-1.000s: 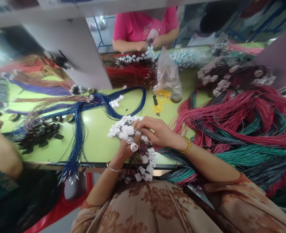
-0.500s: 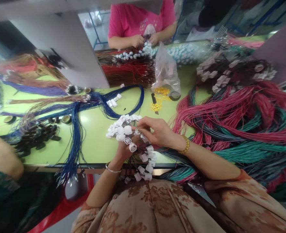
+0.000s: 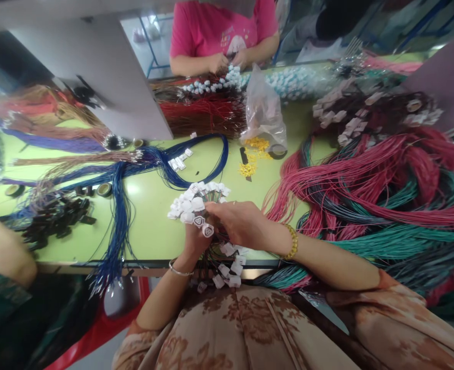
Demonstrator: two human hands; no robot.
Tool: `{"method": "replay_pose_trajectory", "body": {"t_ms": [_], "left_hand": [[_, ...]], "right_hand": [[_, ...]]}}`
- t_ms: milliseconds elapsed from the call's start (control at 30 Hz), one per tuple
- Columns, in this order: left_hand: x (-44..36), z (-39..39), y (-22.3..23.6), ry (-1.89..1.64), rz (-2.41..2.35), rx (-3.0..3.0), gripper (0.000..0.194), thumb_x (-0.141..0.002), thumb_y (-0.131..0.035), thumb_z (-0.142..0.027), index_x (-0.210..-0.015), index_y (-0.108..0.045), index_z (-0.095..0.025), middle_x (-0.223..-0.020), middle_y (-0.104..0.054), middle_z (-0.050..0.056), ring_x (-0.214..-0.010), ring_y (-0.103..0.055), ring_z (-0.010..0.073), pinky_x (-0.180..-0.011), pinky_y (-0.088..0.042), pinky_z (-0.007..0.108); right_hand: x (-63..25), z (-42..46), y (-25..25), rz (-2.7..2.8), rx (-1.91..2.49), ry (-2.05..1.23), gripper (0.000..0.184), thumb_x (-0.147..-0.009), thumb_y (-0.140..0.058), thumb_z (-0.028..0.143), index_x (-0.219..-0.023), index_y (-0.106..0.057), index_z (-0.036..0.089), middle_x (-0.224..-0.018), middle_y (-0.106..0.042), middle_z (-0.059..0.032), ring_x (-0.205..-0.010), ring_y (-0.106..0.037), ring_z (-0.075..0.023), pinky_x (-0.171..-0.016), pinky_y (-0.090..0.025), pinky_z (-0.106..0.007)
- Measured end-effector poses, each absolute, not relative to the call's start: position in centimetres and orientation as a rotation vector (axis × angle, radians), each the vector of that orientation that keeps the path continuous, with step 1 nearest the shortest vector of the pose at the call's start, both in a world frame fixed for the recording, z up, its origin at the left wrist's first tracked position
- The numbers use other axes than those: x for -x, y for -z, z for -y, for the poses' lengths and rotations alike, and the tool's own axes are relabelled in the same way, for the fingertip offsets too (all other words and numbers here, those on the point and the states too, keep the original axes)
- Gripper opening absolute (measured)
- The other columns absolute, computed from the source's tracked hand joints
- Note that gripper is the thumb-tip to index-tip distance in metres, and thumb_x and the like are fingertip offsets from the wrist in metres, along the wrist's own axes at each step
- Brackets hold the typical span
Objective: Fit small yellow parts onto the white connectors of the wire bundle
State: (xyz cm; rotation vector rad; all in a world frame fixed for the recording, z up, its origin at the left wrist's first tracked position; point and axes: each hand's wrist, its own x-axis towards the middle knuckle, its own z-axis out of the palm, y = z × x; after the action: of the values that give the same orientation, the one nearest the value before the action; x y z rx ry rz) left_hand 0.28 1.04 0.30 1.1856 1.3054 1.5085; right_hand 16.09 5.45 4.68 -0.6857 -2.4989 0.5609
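My left hand (image 3: 196, 237) is wrapped around a bundle of thin wires with white plastic connectors (image 3: 191, 205) fanned out over its top. Two connectors facing me show a dark, rounded three-sided opening. My right hand (image 3: 242, 221) is closed against the bundle's right side; its thumb lies near the connectors and its other fingers are mostly hidden. Below my hands, more white connectors (image 3: 232, 264) hang on their wires at the table's front edge.
Pink and green wires (image 3: 365, 180) cover the table's right side. Blue wires (image 3: 121, 216) and black connectors (image 3: 63, 221) lie left. Yellow pieces (image 3: 254, 151) sit by a clear plastic bag (image 3: 265, 113). Opposite, a person in a pink shirt (image 3: 223, 36) handles pale-blue-tipped wires; another person's arm (image 3: 3, 246) is at left.
My right hand has moved slightly left and turned, its fingers now tucked in against the bundle. The connector it pinched before is no longer visible in its fingertips. My left hand keeps its hold.
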Motion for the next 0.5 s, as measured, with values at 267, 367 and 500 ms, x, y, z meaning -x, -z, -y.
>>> {"method": "replay_pose_trajectory", "body": {"t_ms": [267,367,500], "left_hand": [[0.3,-1.2,-0.5,-1.386,-1.257,-1.061,0.037,-0.08,-0.075,-0.053,-0.076,-0.062,-0.018,-0.06,-0.056,-0.003,-0.053,-0.051,0.012,-0.052,-0.043,0.026],[0.4,-1.4,-0.4,-1.479,-1.212,-0.908,0.049,-0.073,-0.077,-0.062,-0.067,-0.059,-0.018,-0.062,-0.056,-0.002,-0.059,-0.052,0.0118,-0.058,-0.047,0.026],[0.6,-1.8,-0.8,-1.459,-1.286,-0.915,0.045,-0.071,-0.081,-0.055,-0.067,-0.059,-0.016,-0.064,-0.057,-0.002,-0.061,-0.053,0.0115,-0.06,-0.046,0.025]], "right_hand": [[-15.8,-6.5,-4.2,2.298,0.579,-0.754,0.029,-0.1,-0.055,0.031,-0.125,-0.06,0.017,-0.116,-0.065,-0.0142,-0.109,-0.06,-0.0244,-0.092,-0.052,-0.04],[-15.8,-6.4,-4.1,2.369,0.52,-0.816,0.027,-0.101,-0.048,0.019,-0.126,-0.058,0.018,-0.112,-0.067,-0.0115,-0.103,-0.061,-0.0212,-0.091,-0.053,-0.038],[-16.1,-4.2,-5.0,2.737,0.739,-0.632,0.022,-0.098,-0.049,0.019,-0.115,-0.062,0.013,-0.104,-0.067,-0.0142,-0.086,-0.062,-0.0216,-0.073,-0.052,-0.034]]}}
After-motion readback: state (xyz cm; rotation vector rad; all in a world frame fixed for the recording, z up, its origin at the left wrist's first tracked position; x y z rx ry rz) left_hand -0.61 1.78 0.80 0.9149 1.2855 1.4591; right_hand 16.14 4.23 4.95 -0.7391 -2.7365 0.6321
